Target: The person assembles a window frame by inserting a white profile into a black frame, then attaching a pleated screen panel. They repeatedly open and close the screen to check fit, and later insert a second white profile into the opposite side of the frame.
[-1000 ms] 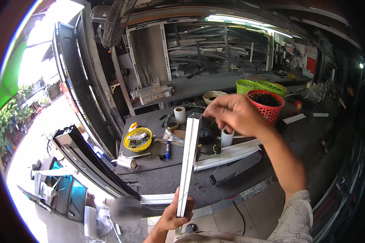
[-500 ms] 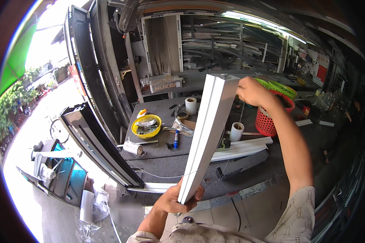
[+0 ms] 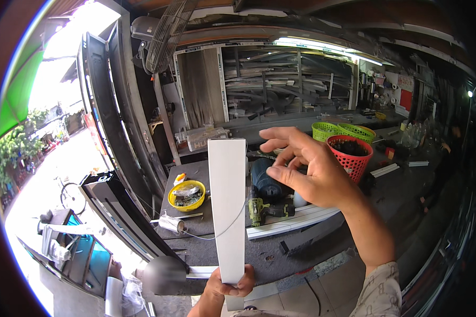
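Note:
My left hand [image 3: 228,284] is wrapped round the lower end of a long white profile bar [image 3: 227,211], which stands nearly upright before me. To the right of the bar's upper part, my right hand [image 3: 307,169] hangs in the air with fingers apart and bent, holding nothing. A thin pale cord or strip [image 3: 231,227] curves across the bar's face. Behind my right hand, a green and black cordless drill [image 3: 264,210] lies on the dark workbench [image 3: 195,251]. A dark blue cylindrical thing [image 3: 268,182] beside the drill is partly hidden by that hand.
White strips [image 3: 296,221] lie on the bench. A yellow bowl [image 3: 186,196] of small parts stands left, a red basket [image 3: 354,158] and green baskets [image 3: 327,130] right. A black profile frame [image 3: 135,227] leans at the left. Shelves [image 3: 285,79] of long bars fill the back.
The white bar has turned more upright and shifted left, its broad face now toward me. My right hand has come away from its upper end and spread its fingers. The drill has come into sight.

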